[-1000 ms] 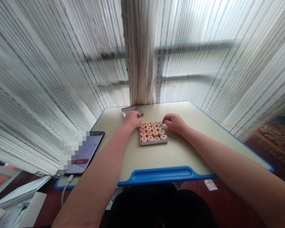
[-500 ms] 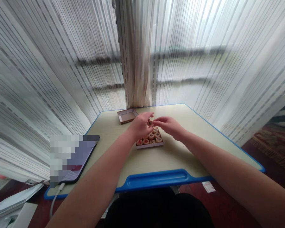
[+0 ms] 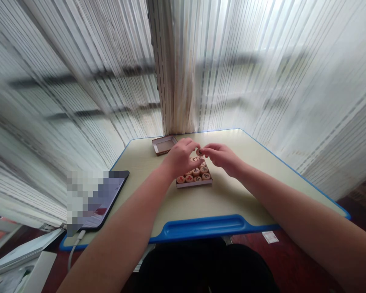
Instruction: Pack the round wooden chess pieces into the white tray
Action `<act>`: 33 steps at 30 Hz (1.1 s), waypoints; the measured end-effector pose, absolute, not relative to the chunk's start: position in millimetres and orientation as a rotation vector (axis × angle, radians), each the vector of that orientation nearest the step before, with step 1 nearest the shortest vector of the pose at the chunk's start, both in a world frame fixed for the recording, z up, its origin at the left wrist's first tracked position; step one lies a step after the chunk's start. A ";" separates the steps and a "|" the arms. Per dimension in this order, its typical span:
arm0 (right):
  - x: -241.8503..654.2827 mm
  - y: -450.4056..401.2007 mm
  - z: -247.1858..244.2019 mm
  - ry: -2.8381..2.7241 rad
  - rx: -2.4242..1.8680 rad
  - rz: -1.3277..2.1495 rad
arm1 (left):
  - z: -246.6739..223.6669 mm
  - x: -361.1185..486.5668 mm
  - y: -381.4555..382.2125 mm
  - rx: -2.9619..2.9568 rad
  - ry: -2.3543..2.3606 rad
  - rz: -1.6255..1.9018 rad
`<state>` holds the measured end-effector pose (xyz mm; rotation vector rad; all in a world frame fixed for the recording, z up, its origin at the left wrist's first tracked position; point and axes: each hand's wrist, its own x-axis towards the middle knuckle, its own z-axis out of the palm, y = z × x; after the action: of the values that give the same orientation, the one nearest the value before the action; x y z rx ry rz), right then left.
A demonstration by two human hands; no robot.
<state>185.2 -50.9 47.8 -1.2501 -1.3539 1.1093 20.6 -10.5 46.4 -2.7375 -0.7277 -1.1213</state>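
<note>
A shallow box (image 3: 195,184) on the table holds rows of round wooden Chinese chess pieces (image 3: 205,176), some with red characters and others with black. Above the far part of the box, my right hand (image 3: 222,158) pinches one black-lettered Chinese chess piece (image 3: 199,152) between thumb and fingers. My left hand (image 3: 181,156) reaches over the left side of the box, thumb and index finger spread apart. Its index fingertip is close to the raised piece; whether they touch I cannot tell. That hand hides several pieces in the box.
Behind my left hand lies an open box lid (image 3: 164,145). A tablet (image 3: 110,199) with a white cable (image 3: 75,248) rests at the table's left edge. The pale table (image 3: 262,183) has a blue rim and a front trough (image 3: 204,226). Curtains hang behind it.
The Chinese chess piece has gone up and slightly right, and now shows in my right hand's fingers. My left thumb and index finger have spread apart. The camera view has shifted slightly.
</note>
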 end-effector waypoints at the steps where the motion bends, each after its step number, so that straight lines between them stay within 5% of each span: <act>1: 185.5 -50.8 48.4 -1.347 -1.256 1.117 | 46.2 19.7 -9.7 -2.725 -0.739 -1.131; 9: 188.5 -47.0 44.8 -1.378 -1.291 1.111 | 54.6 17.5 -12.7 -2.923 -0.808 -1.125; 20: 202.7 -35.2 35.3 -1.575 -1.451 0.524 | 62.6 5.1 -12.8 -3.470 -1.208 -0.194; 33: 198.4 -41.4 41.0 -1.666 -1.433 0.453 | 60.5 5.5 -15.3 -3.471 -1.146 -0.201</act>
<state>198.4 -41.4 41.0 -1.4325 -1.6658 0.4529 5.5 -15.3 60.5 -3.4713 -1.1456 -0.2011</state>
